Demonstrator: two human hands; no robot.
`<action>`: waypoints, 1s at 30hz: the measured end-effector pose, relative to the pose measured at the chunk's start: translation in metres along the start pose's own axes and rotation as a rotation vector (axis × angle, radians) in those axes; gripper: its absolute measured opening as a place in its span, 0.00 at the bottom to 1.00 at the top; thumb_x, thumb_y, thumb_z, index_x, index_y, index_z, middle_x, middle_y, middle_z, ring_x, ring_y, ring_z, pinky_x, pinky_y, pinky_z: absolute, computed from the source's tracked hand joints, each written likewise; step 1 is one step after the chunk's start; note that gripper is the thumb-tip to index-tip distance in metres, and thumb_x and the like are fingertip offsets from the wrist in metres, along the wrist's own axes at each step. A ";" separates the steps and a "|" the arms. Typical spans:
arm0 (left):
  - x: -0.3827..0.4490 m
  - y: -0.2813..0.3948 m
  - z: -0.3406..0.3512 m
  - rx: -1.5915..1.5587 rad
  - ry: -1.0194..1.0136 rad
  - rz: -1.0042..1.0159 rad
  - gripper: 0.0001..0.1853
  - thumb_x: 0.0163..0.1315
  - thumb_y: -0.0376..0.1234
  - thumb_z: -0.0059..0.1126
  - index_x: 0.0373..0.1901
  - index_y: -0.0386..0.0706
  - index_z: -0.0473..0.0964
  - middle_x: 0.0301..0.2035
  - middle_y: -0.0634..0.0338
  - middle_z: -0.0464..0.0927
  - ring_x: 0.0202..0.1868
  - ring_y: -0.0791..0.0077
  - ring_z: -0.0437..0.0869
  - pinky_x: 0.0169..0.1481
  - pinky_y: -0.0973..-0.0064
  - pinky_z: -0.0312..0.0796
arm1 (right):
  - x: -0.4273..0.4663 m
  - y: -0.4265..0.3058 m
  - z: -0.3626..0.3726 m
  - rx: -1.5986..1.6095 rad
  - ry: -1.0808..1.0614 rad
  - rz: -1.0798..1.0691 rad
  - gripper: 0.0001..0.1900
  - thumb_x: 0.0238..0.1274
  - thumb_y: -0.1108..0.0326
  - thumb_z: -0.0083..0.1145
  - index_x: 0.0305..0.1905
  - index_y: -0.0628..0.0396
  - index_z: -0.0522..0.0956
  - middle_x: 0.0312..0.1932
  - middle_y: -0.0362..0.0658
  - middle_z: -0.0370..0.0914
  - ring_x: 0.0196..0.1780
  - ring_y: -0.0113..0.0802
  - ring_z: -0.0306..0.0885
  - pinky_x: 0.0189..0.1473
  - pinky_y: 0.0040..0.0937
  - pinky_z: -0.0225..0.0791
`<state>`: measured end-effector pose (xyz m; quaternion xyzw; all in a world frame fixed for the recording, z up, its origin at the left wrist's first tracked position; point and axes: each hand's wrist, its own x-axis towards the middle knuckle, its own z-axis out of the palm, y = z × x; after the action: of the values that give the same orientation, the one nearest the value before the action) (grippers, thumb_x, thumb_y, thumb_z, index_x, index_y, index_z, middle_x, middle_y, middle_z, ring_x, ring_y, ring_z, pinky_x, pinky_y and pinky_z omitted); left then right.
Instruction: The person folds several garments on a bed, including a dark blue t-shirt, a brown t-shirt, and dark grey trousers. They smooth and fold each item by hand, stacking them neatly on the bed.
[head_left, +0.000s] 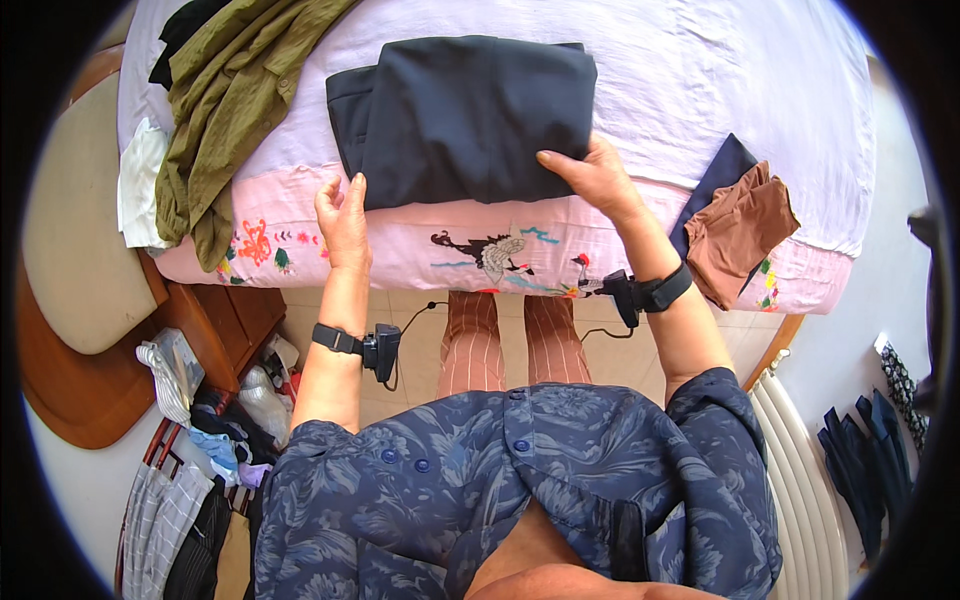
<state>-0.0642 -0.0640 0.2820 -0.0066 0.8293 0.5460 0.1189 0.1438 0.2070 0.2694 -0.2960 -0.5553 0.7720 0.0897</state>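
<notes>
A folded dark navy garment (472, 120) lies across the front part of the bed, over the edge of the pink embroidered bedding. My right hand (604, 180) grips its lower right corner, with the thumb on top and the fingers hidden beneath the cloth. At its lower left corner is my left hand (345, 214), upright with thumb and fingers raised beside the cloth; whether the fingertips pinch the fabric cannot be told.
An olive button shirt (225, 112) and a white cloth (141, 187) lie at the bed's left. Brown folded clothing (739, 225) rests on a navy piece at the right. A wooden chair (90, 210) stands left; a white radiator (799, 472) is at lower right.
</notes>
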 end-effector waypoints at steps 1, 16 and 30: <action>0.002 -0.009 0.000 0.071 0.014 -0.044 0.28 0.55 0.43 0.71 0.53 0.38 0.72 0.49 0.51 0.72 0.56 0.62 0.71 0.63 0.65 0.62 | 0.001 -0.003 0.007 -0.198 0.002 -0.182 0.12 0.59 0.73 0.63 0.48 0.60 0.80 0.40 0.38 0.82 0.41 0.25 0.76 0.45 0.26 0.71; 0.031 -0.038 -0.025 0.606 -0.040 0.525 0.25 0.63 0.49 0.60 0.40 0.33 0.79 0.42 0.44 0.76 0.48 0.51 0.76 0.57 0.62 0.68 | 0.029 0.050 -0.026 -0.699 0.504 -0.225 0.40 0.43 0.54 0.75 0.63 0.56 0.69 0.48 0.55 0.79 0.51 0.44 0.79 0.53 0.35 0.72; 0.059 -0.026 -0.018 -0.146 -0.133 -0.234 0.13 0.50 0.33 0.76 0.22 0.44 0.75 0.26 0.68 0.74 0.28 0.82 0.70 0.35 0.77 0.65 | 0.034 0.056 -0.008 -0.254 0.317 0.088 0.52 0.28 0.52 0.82 0.60 0.68 0.65 0.53 0.54 0.77 0.56 0.40 0.76 0.59 0.34 0.69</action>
<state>-0.1216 -0.0838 0.2536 -0.0760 0.7713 0.5864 0.2355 0.1307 0.2086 0.2047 -0.4467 -0.6138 0.6426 0.1038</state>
